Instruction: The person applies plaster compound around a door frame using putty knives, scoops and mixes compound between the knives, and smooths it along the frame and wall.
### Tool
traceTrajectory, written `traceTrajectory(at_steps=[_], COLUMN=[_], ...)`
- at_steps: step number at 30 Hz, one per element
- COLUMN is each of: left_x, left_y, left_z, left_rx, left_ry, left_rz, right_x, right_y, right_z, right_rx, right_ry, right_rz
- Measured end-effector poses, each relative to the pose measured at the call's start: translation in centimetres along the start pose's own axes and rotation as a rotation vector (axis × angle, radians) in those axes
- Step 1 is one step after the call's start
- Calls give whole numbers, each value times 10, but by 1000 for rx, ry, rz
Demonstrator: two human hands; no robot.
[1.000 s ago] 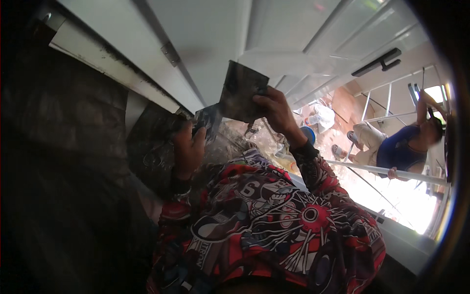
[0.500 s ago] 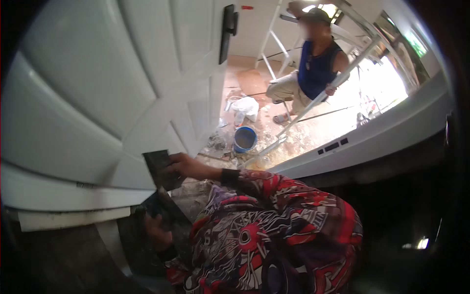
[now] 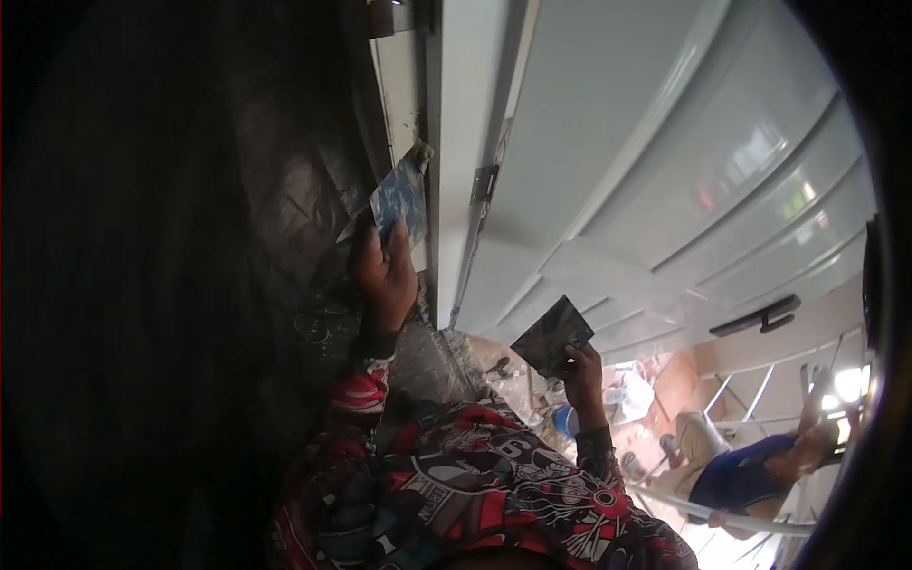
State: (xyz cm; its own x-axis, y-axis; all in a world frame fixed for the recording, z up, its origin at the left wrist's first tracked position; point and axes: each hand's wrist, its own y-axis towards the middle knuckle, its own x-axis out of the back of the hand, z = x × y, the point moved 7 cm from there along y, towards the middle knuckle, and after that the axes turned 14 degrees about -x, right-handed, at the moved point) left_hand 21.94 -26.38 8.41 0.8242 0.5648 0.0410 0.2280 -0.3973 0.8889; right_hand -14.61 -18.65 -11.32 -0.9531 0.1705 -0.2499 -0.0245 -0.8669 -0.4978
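My left hand [image 3: 388, 285] is closed on a flat putty spreader [image 3: 403, 199], smeared blue-grey. A lump of pale paste [image 3: 421, 152] sits at the spreader's upper corner, against the strip of wall beside the white door frame [image 3: 458, 171]. Whether the spreader's edge touches the wall is hard to tell. Lower and to the right, my right hand [image 3: 582, 375] grips a dark, square flat plate [image 3: 554, 337] by its corner, in front of the door's lower part. The two tools are apart.
A white panelled door [image 3: 646, 142] with a black handle [image 3: 757, 315] stands open on the right. Beyond it are a blue bucket [image 3: 566, 421], a white bag [image 3: 631, 394] and a person in a blue top [image 3: 741, 480] by a white metal frame. Dark sheeting [image 3: 275, 161] hangs left.
My view has swung left, toward the hinge side of the door. The left hand has risen with its spreader to the frame's edge, and the two tools, close together before, have separated.
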Motion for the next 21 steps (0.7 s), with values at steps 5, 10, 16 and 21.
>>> traceTrajectory(at_steps=[5, 10, 16, 21], left_x=[-15, -44, -67, -85], left_y=[9, 20, 16, 23], left_z=[-17, -1, 0, -1], left_rx=[-112, -257, -309, -275], left_ry=[311, 356, 367, 470], left_rz=[-39, -188, -286, -249], right_x=[-10, -30, -12, -4], right_y=[0, 15, 18, 17], right_z=[7, 25, 18, 22], right_rx=[-67, -20, -35, -22], right_ry=[53, -32, -23, -39], right_rz=[140, 205, 137, 104])
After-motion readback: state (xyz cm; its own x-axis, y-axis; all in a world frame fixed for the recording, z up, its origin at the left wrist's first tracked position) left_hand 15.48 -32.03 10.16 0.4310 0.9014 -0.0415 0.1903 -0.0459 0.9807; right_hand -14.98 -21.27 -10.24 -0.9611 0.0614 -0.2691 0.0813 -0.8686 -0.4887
